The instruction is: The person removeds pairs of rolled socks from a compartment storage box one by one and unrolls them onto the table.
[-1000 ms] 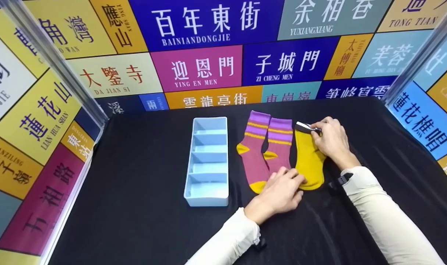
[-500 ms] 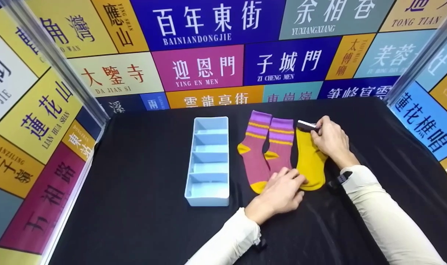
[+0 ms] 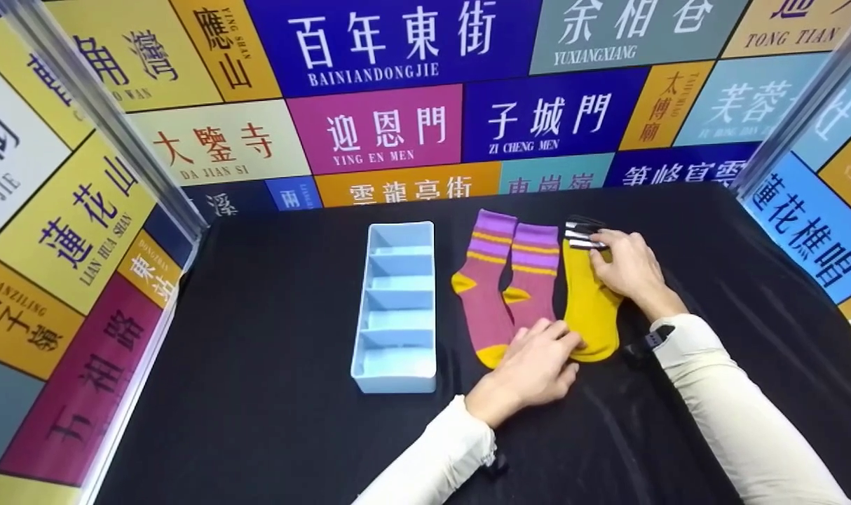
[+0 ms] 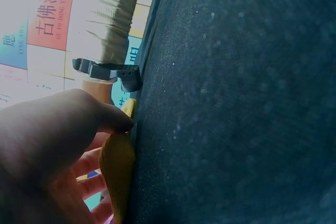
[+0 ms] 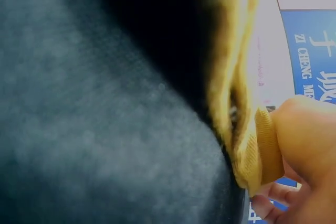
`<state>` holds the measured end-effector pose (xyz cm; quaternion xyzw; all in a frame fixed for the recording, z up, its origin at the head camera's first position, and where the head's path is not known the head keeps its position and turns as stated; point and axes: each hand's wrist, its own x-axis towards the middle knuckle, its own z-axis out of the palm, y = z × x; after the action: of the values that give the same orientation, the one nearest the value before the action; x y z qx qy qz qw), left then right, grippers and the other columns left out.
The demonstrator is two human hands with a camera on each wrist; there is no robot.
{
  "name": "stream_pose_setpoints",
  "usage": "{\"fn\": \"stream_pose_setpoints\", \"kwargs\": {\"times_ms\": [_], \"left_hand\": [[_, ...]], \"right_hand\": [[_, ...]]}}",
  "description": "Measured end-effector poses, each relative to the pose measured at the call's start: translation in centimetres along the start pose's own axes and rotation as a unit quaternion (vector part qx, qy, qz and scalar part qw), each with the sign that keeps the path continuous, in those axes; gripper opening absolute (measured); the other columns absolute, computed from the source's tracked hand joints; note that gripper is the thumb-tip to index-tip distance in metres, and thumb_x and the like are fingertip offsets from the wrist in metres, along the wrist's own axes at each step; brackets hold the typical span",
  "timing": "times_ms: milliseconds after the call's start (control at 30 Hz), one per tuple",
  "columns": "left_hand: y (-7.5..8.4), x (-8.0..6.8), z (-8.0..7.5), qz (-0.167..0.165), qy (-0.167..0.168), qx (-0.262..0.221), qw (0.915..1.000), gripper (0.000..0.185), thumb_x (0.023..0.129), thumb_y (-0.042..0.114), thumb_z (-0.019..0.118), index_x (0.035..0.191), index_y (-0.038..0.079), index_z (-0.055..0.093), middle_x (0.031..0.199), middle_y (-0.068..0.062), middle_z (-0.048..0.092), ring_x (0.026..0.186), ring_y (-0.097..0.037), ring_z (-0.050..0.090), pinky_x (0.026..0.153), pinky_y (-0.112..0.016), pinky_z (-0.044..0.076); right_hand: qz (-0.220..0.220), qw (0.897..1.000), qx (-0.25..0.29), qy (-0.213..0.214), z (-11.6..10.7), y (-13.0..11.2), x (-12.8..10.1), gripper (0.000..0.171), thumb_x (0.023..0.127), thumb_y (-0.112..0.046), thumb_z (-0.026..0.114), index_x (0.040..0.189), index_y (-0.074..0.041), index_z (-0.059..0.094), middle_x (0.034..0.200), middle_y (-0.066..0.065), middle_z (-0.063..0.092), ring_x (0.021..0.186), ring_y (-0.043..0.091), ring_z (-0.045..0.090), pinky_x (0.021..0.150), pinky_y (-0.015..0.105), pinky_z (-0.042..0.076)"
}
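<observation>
A yellow sock (image 3: 588, 308) with a black-and-white striped cuff (image 3: 581, 233) lies flat on the black cloth. It is just right of two purple-and-maroon socks (image 3: 509, 287) with yellow heels and toes. My right hand (image 3: 602, 247) pinches the yellow sock just below its cuff. The right wrist view shows the fingers of that hand (image 5: 302, 145) on a fold of the yellow sock (image 5: 233, 77). My left hand (image 3: 560, 338) rests palm down on the toe ends, thumb against the yellow sock's toe. In the left wrist view, the thumb of that hand (image 4: 79, 124) touches the yellow sock (image 4: 118, 171).
A light-blue divided tray (image 3: 395, 308) with several empty compartments stands left of the socks. The black cloth (image 3: 271, 365) covers the table. Colourful sign panels (image 3: 376, 126) wall in the back and both sides. A dark wrist strap (image 4: 107, 71) sits on the right arm.
The yellow sock's cuff now lies spread out farther up, showing several stripes instead of one. My right hand has shifted slightly down. The left hand has not moved.
</observation>
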<state>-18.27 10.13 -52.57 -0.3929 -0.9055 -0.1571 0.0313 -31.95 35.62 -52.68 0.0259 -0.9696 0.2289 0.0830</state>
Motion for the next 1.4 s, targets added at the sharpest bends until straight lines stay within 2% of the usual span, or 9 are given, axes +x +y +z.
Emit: {"fn": "stream_pose_setpoints", "kwargs": {"times_ms": [133, 233, 400, 500, 567, 667, 833, 1133, 1400], "left_hand": [[0.0, 0.0, 0.0, 0.001, 0.005, 0.006, 1.0000, 0.030, 0.104, 0.035, 0.065, 0.132, 0.026, 0.068, 0.127, 0.009, 0.065, 0.117, -0.012, 0.058, 0.094, -0.030, 0.051], [0.0, 0.1, 0.1, -0.001, 0.011, 0.005, 0.9999, 0.028, 0.105, 0.033, 0.064, 0.132, 0.027, 0.069, 0.126, 0.009, 0.066, 0.117, -0.012, 0.059, 0.094, -0.030, 0.051], [-0.1, 0.1, 0.3, -0.006, 0.021, -0.010, 0.9997, 0.027, 0.106, 0.029, 0.063, 0.131, 0.027, 0.072, 0.124, 0.010, 0.068, 0.116, -0.011, 0.060, 0.093, -0.029, 0.050], [-0.3, 0.1, 0.5, -0.006, 0.030, -0.015, 0.9994, 0.027, 0.105, 0.027, 0.063, 0.131, 0.026, 0.074, 0.123, 0.010, 0.069, 0.115, -0.011, 0.061, 0.092, -0.029, 0.051], [-0.3, 0.1, 0.5, -0.005, 0.035, -0.017, 0.9992, 0.027, 0.105, 0.027, 0.064, 0.130, 0.026, 0.074, 0.122, 0.010, 0.070, 0.116, -0.011, 0.061, 0.092, -0.029, 0.051], [-0.3, 0.1, 0.6, -0.005, 0.038, -0.022, 0.9990, 0.028, 0.104, 0.027, 0.065, 0.130, 0.026, 0.075, 0.122, 0.011, 0.070, 0.116, -0.011, 0.062, 0.093, -0.029, 0.051], [-0.4, 0.2, 0.6, -0.010, 0.039, -0.051, 0.9979, 0.028, 0.104, 0.026, 0.066, 0.130, 0.025, 0.075, 0.123, 0.011, 0.072, 0.115, -0.010, 0.062, 0.094, -0.028, 0.051], [-1.2, 0.5, 0.3, -0.017, 0.076, -0.145, 0.9863, 0.023, 0.103, 0.017, 0.068, 0.124, 0.016, 0.076, 0.121, 0.004, 0.074, 0.112, -0.010, 0.068, 0.106, -0.018, 0.052], [-1.5, 0.3, 0.3, -0.030, 0.066, -0.161, 0.9842, 0.027, 0.102, 0.012, 0.071, 0.128, 0.013, 0.073, 0.123, -0.002, 0.072, 0.109, -0.010, 0.068, 0.105, -0.014, 0.052]], "right_hand": [[-0.030, 0.999, -0.007, -0.014, -0.1, 0.2, 0.0, 0.049, 0.105, -0.020, 0.061, 0.150, -0.001, 0.061, 0.165, 0.027, 0.046, 0.134, 0.055, 0.046, 0.109, 0.074, 0.038], [-0.027, 1.000, 0.006, -0.007, -0.3, 0.3, -0.1, 0.053, 0.104, -0.022, 0.065, 0.152, -0.001, 0.058, 0.165, 0.030, 0.043, 0.137, 0.057, 0.042, 0.110, 0.075, 0.036], [0.069, 0.998, 0.013, 0.008, -1.0, 0.2, -0.5, 0.074, 0.097, -0.044, 0.077, 0.148, 0.005, 0.055, 0.140, 0.033, 0.049, 0.129, 0.053, 0.047, 0.108, 0.070, 0.043], [0.117, 0.993, 0.002, -0.001, -1.2, 0.3, -0.7, 0.080, 0.094, -0.060, 0.076, 0.135, 0.007, 0.062, 0.129, 0.031, 0.054, 0.119, 0.051, 0.053, 0.099, 0.067, 0.049], [0.123, 0.992, 0.001, -0.005, -1.1, 0.5, -0.8, 0.075, 0.094, -0.063, 0.074, 0.122, 0.006, 0.068, 0.122, 0.029, 0.060, 0.112, 0.048, 0.058, 0.092, 0.062, 0.053], [0.117, 0.993, 0.025, 0.012, -1.0, 0.7, -0.9, 0.058, 0.095, -0.057, 0.077, 0.106, 0.000, 0.072, 0.108, 0.023, 0.069, 0.098, 0.041, 0.064, 0.079, 0.050, 0.053], [0.104, 0.991, 0.053, 0.057, -0.9, 1.0, -1.1, 0.034, 0.097, -0.044, 0.078, 0.097, -0.011, 0.071, 0.090, 0.011, 0.071, 0.082, 0.030, 0.065, 0.067, 0.038, 0.045], [0.078, 0.990, 0.058, 0.102, -0.9, 1.7, -1.3, 0.024, 0.104, -0.040, 0.071, 0.107, -0.016, 0.072, 0.077, 0.007, 0.068, 0.067, 0.025, 0.062, 0.062, 0.037, 0.045], [0.085, 0.990, 0.053, 0.094, -1.9, 3.1, -1.5, 0.030, 0.105, -0.045, 0.066, 0.115, -0.019, 0.078, 0.072, 0.005, 0.066, 0.072, 0.028, 0.062, 0.061, 0.040, 0.043]]}}
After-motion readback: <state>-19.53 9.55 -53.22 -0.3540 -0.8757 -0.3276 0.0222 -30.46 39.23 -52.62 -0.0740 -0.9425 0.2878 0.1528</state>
